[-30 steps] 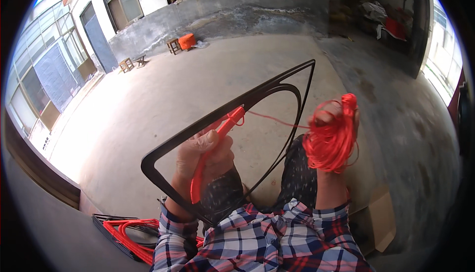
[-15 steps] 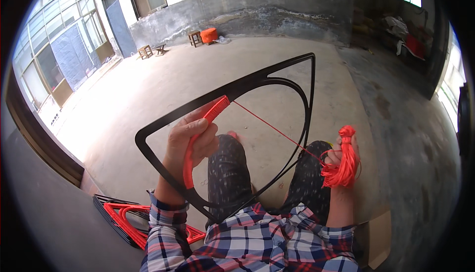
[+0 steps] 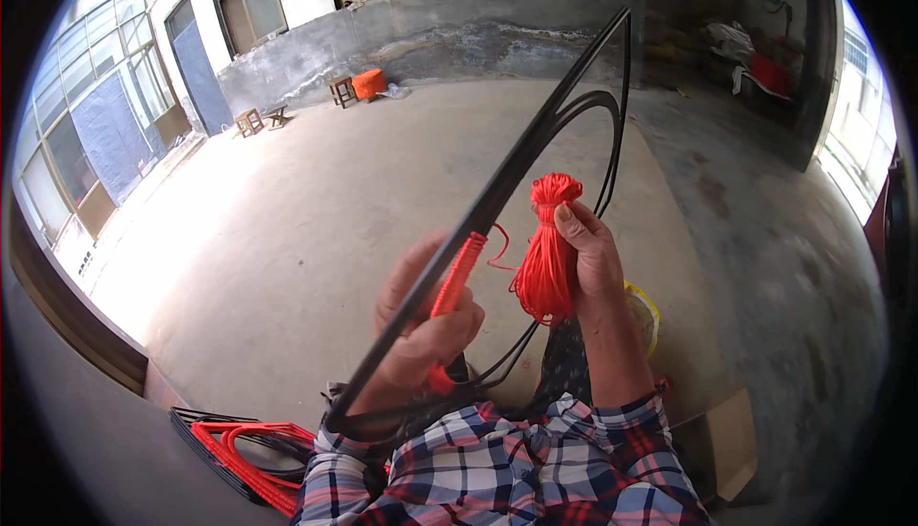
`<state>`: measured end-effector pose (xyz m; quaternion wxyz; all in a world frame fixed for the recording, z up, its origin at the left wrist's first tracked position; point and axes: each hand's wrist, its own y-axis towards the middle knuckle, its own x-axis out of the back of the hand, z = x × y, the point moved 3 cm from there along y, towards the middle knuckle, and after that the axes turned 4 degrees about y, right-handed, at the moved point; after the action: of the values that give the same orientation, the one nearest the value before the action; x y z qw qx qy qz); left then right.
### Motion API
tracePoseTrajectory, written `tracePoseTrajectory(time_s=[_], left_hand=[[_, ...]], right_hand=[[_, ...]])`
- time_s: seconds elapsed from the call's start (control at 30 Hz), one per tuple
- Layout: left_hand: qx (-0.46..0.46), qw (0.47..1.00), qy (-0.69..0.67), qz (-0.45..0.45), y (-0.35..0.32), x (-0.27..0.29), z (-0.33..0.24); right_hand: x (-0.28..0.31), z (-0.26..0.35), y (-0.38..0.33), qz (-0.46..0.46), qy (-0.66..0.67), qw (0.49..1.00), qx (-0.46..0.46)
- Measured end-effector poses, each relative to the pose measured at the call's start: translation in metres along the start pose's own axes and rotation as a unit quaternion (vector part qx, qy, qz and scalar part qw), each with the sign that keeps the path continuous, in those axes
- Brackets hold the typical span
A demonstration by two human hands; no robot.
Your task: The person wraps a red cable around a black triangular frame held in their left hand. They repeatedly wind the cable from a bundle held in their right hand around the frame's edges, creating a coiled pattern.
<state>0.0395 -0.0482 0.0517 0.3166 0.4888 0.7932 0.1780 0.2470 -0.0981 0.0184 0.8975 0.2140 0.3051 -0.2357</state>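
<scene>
Orange cord (image 3: pixel 547 258) bundled in the closed right hand (image 3: pixel 588 258) feeds the wrap while the left hand (image 3: pixel 426 330) grips the black frame (image 3: pixel 535 158) steady.

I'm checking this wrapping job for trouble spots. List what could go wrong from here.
1. The slack red cord between the wound section and the bundle curls loosely; the next turns may lie loose.
2. The right hand pinches the bundle near its top; loops could slip and tangle.
3. The left hand alone steadies the black frame; it might twist.
</scene>
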Motion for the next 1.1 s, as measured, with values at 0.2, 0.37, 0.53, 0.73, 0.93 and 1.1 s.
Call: tracePoseTrajectory(time_s=[0.2,0.37,0.53,0.73,0.93,1.1], left_hand=[[0.078,0.990,0.099,-0.056,-0.048,0.025,0.058],[0.153,0.979,0.038,-0.133,-0.070,0.046,0.064],[0.187,0.965,-0.030,-0.182,-0.080,0.080,0.077],[0.169,0.959,-0.089,-0.211,-0.089,0.102,0.074],[0.141,0.958,-0.134,-0.209,-0.097,0.115,0.078],[0.125,0.960,-0.153,-0.198,-0.101,0.120,0.085]], right_hand=[[0.023,-0.052,0.009,-0.011,0.137,0.985,-0.107],[0.021,-0.071,0.001,-0.023,0.148,0.976,-0.159],[0.019,-0.085,0.006,-0.015,0.114,0.980,-0.163],[0.033,-0.121,0.007,-0.047,0.130,0.969,-0.206],[0.013,-0.133,0.001,-0.051,0.149,0.960,-0.232],[-0.006,-0.140,-0.011,0.004,0.173,0.942,-0.286]])
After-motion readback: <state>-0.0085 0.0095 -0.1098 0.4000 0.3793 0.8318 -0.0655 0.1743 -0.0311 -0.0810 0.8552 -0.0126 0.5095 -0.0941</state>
